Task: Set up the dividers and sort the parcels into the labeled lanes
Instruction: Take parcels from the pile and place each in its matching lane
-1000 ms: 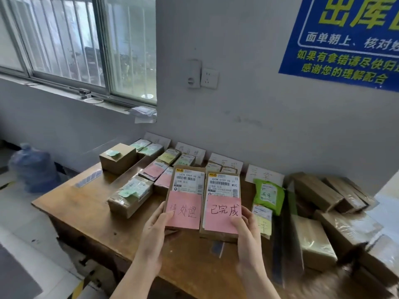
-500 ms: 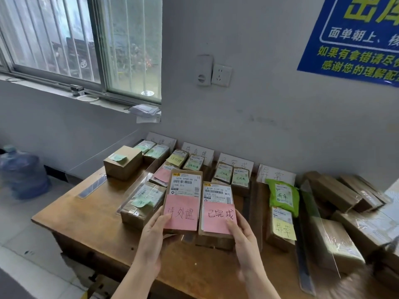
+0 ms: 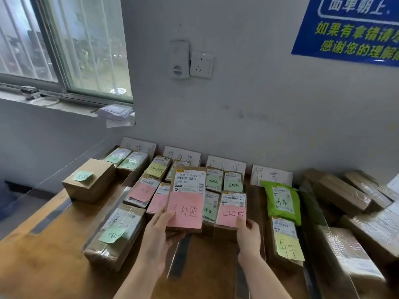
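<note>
Parcels gripped in left hand (image 3: 157, 231) and right hand (image 3: 248, 236) at the middle lanes

Far left, a window (image 3: 64, 50) is set in the grey wall above a wooden table (image 3: 32, 266). A plain cardboard box (image 3: 89, 186) with a green note sits near the table's left end. A taped parcel (image 3: 116, 234) with a green note lies nearer the front edge, just beside a clear divider (image 3: 127, 192) standing on edge. Four white lane cards (image 3: 181, 155) lean against the wall, each heading a lane. Small parcels with green, yellow and pink notes lie in rows in the first three lanes.

The left hand grips the 待处理 parcel (image 3: 185, 184) by its lower left corner, thumb on its pink note and fingers curled beneath. This parcel is tilted up over the second lane and covers parcels behind it. Just right of it, the right hand holds the 已完成 parcel (image 3: 232, 200) at its lower right corner, thumb on the pink note. It sits lower, in the third lane; whether it touches the table I cannot tell.

In the fourth lane lie a green mailer bag (image 3: 280, 201) and, nearer, a parcel with a yellow note (image 3: 285, 240). Taped brown parcels (image 3: 345, 190) are piled at the right end, below a blue poster (image 3: 349, 26).
</note>
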Action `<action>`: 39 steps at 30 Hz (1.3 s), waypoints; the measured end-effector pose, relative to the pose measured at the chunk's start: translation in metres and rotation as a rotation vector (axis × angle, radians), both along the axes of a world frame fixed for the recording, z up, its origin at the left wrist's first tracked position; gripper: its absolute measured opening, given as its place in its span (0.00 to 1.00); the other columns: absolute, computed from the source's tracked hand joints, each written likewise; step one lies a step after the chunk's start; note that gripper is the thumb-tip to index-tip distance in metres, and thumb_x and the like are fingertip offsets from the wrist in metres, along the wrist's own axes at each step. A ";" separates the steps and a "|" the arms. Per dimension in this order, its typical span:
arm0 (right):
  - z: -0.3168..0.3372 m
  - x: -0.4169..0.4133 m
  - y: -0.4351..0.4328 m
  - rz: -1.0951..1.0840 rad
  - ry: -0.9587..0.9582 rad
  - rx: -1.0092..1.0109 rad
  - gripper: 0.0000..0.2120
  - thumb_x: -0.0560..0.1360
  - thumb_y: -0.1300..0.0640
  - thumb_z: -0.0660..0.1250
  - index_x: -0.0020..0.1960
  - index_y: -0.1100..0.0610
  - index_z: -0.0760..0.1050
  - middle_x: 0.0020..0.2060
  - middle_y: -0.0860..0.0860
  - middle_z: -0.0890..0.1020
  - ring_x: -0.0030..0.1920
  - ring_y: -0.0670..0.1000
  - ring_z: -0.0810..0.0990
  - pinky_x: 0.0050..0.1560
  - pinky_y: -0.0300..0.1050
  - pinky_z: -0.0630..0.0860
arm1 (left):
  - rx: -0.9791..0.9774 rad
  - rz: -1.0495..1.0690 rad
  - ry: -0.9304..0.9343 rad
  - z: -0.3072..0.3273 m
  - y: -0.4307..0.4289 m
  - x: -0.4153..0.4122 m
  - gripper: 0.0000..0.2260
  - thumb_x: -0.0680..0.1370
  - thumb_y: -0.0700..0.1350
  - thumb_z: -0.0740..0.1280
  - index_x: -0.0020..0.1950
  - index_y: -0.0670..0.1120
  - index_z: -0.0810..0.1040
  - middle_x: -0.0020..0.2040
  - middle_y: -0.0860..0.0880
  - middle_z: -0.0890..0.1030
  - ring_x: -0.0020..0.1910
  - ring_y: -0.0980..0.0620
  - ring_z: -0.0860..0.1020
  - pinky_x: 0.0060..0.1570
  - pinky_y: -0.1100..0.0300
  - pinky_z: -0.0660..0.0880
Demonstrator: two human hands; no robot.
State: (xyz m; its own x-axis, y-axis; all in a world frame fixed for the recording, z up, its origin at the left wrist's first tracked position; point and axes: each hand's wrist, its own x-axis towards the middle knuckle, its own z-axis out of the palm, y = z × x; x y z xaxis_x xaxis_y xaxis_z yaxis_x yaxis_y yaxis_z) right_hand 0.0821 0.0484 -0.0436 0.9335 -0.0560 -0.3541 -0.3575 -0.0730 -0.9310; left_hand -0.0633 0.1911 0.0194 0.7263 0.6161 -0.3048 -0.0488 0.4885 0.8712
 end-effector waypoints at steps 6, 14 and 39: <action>-0.032 0.023 0.014 -0.049 0.102 -0.088 0.22 0.82 0.53 0.61 0.73 0.58 0.65 0.63 0.59 0.77 0.64 0.59 0.75 0.61 0.55 0.74 | -0.028 -0.061 0.048 -0.016 0.013 0.027 0.13 0.81 0.42 0.62 0.65 0.46 0.76 0.48 0.41 0.85 0.52 0.40 0.81 0.44 0.51 0.79; -0.052 0.044 0.018 -0.137 0.174 -0.117 0.21 0.82 0.55 0.61 0.74 0.58 0.65 0.66 0.59 0.75 0.66 0.60 0.72 0.63 0.55 0.71 | -0.057 -0.164 0.117 -0.029 0.029 0.050 0.12 0.81 0.42 0.63 0.64 0.49 0.76 0.48 0.43 0.86 0.54 0.40 0.81 0.49 0.48 0.79; 0.032 0.025 0.062 0.335 -0.251 -0.072 0.28 0.75 0.32 0.60 0.70 0.45 0.68 0.65 0.48 0.77 0.64 0.51 0.76 0.65 0.56 0.75 | 0.004 -0.122 0.116 -0.021 0.033 0.062 0.14 0.80 0.41 0.64 0.65 0.47 0.77 0.50 0.42 0.85 0.51 0.42 0.82 0.44 0.51 0.79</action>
